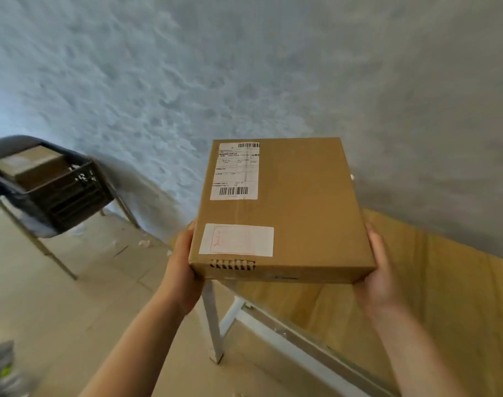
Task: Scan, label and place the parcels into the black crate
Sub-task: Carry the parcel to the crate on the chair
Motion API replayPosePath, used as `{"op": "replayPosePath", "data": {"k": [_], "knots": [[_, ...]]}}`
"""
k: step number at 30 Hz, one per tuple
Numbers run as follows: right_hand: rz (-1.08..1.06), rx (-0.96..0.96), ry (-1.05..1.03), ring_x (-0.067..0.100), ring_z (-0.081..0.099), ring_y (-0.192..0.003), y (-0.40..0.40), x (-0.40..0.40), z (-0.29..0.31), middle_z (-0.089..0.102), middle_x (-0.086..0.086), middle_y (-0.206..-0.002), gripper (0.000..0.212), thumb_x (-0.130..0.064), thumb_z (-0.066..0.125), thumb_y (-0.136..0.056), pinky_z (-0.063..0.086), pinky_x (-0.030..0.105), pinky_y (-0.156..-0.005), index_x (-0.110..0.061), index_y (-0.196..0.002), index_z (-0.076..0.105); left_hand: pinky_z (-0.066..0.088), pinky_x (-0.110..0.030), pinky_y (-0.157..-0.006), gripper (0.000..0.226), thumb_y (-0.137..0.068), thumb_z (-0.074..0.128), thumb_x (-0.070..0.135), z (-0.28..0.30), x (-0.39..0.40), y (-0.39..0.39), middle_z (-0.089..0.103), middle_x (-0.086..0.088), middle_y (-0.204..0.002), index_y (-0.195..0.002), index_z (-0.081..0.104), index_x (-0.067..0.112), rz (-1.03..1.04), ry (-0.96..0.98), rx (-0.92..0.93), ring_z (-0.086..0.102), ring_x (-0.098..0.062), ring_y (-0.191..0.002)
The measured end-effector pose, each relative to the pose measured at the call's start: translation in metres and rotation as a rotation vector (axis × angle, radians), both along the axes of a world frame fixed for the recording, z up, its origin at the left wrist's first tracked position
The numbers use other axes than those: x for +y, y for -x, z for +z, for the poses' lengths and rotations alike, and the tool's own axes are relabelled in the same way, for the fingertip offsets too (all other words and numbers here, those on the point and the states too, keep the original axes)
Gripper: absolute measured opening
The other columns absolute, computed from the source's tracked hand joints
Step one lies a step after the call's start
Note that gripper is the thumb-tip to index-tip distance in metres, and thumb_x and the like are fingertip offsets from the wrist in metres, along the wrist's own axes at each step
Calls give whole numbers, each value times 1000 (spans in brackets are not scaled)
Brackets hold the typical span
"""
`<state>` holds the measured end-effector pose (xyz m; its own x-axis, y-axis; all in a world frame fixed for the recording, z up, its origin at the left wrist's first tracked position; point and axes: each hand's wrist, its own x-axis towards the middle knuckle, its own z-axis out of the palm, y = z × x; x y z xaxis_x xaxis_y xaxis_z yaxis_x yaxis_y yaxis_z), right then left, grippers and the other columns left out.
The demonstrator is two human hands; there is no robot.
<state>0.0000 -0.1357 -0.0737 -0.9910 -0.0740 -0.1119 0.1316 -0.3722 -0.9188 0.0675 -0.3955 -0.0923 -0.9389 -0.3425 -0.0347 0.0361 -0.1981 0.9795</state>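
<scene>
I hold a flat brown cardboard parcel (301,210) in the air in front of me, above the table's left end. It bears a white shipping label with barcodes at its far left and a second white label with red print near me. My left hand (184,267) grips its left near corner. My right hand (379,270) grips its right near corner. The black crate (69,193) stands on a chair at the left, with a brown parcel (29,164) inside it.
A table (430,296) covered with cardboard, on white metal legs, runs along the grey wall at the right. The chair (21,141) with thin metal legs stands on the beige tiled floor, which carries small scraps of paper.
</scene>
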Motion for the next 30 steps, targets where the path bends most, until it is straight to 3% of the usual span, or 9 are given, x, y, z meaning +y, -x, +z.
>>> {"op": "replayPosePath", "data": {"k": [5, 9, 12, 16, 21, 24, 26, 30], "knots": [[234, 52, -92, 7, 69, -103, -14, -152, -6, 74, -14, -109, 34, -43, 36, -104, 54, 30, -80, -40, -114, 69, 52, -24, -56, 25, -102, 39, 12, -9, -129, -66, 71, -5, -79, -94, 61, 2, 202, 18, 12, 68, -21, -74], [393, 29, -130, 14, 63, -117, -23, -261, -26, 69, -11, -123, 32, -41, 38, -104, 49, 41, -98, -44, -119, 66, 52, -22, -52, 35, -103, 28, 11, -24, -212, -115, 71, -2, -74, -93, 61, 7, 393, -89, -30, 69, -16, -68], [530, -10, -122, 16, 64, -116, -27, -336, -42, 70, -10, -121, 30, -37, 40, -104, 50, 36, -91, -40, -122, 64, 50, -24, -54, 36, -102, 28, 20, -40, -264, -143, 71, -1, -73, -94, 62, 13, 569, -202, -88, 68, -15, -69], [720, -77, -115, 14, 68, -109, -19, -432, -63, 71, -6, -120, 31, -39, 41, -102, 51, 39, -90, -37, -125, 62, 52, -24, -57, 33, -103, 31, 17, -54, -325, -162, 71, -4, -78, -95, 62, 7, 732, -204, -102, 69, -19, -75], [857, -102, -139, 5, 70, -99, 13, -551, -88, 73, -11, -113, 31, -36, 38, -104, 50, 32, -79, -38, -126, 59, 53, -22, -55, 40, -103, 33, 23, -67, -413, -145, 72, -2, -74, -84, 66, 15, 871, -229, -110, 69, -17, -75], [902, -93, -139, 14, 65, -113, 45, -620, -97, 69, -5, -125, 34, -36, 38, -104, 50, 36, -85, -38, -130, 59, 51, -18, -52, 38, -105, 29, 22, -67, -467, -117, 71, 3, -64, -83, 60, 16, 952, -250, -120, 69, -9, -66], [943, -61, -145, 16, 62, -117, 66, -663, -96, 67, -4, -128, 33, -35, 37, -104, 49, 37, -90, -40, -127, 61, 52, -20, -53, 40, -105, 30, 18, -64, -506, -98, 72, 2, -66, -85, 64, 17, 972, -252, -121, 69, -13, -71], [971, -86, -184, 16, 62, -116, 112, -743, -91, 67, -5, -125, 30, -40, 39, -103, 49, 33, -84, -45, -121, 62, 52, -17, -54, 69, -105, 27, 13, -60, -574, -53, 71, 9, -61, -60, 76, 32, 1006, -210, -108, 68, -1, -60]]}}
